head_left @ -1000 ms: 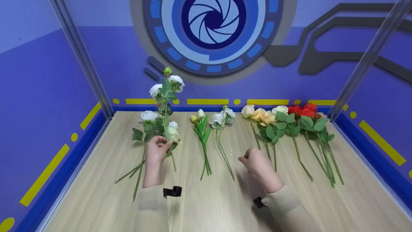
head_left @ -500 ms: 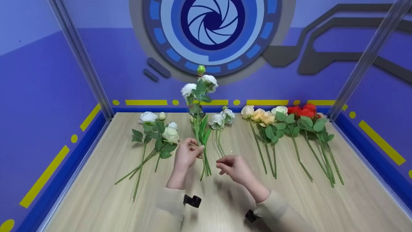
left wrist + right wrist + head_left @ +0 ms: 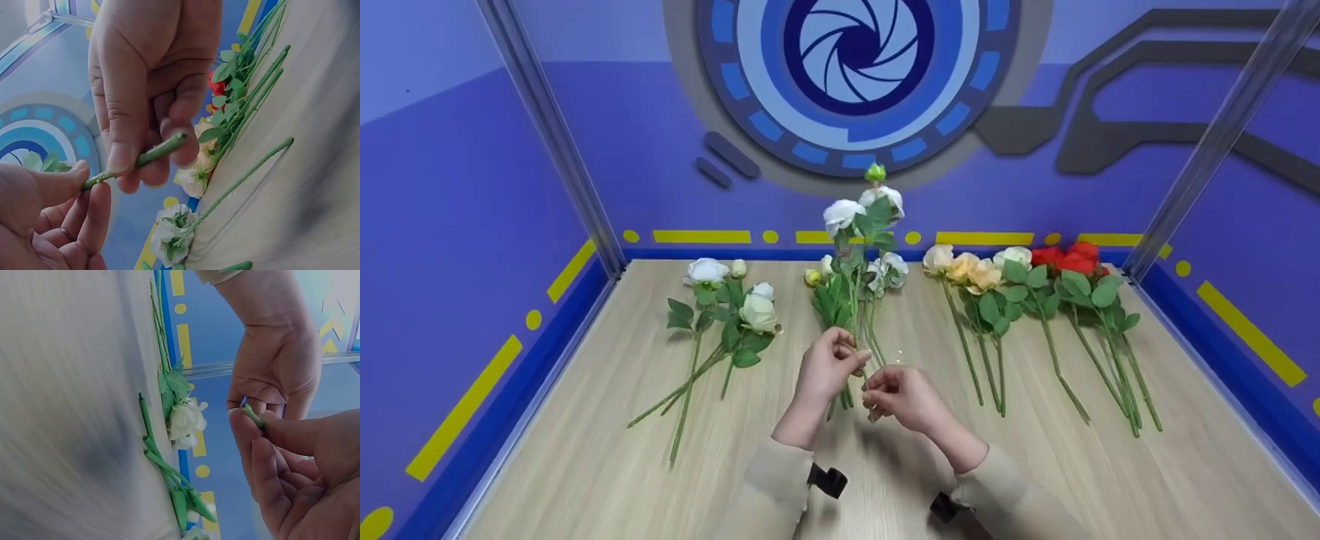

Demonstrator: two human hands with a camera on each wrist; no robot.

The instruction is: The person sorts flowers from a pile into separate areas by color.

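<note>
My left hand (image 3: 823,371) pinches the green stem of a white artificial flower spray (image 3: 844,216), which stands upright over the middle of the table, a green bud at its top. Just to the right and lower, my right hand (image 3: 911,397) pinches the same stem near its lower end. Close up in the left wrist view, the cut stem end (image 3: 160,151) pokes out past the right thumb and fingers. The right wrist view shows a short bit of stem (image 3: 253,416) between the right fingertips. Behind the spray lie tulips (image 3: 831,298) and another white flower (image 3: 895,268), both partly hidden.
White roses (image 3: 759,311) with crossed stems lie on the left of the wooden table (image 3: 570,450). Peach roses (image 3: 982,274), a cream rose (image 3: 1012,256) and red roses (image 3: 1078,259) lie along the right. Blue panels (image 3: 607,150) enclose the back and sides.
My left hand has carried the white flower spray rightward from above the white roses to the middle. My right hand has moved left and now pinches the stem's lower part.
</note>
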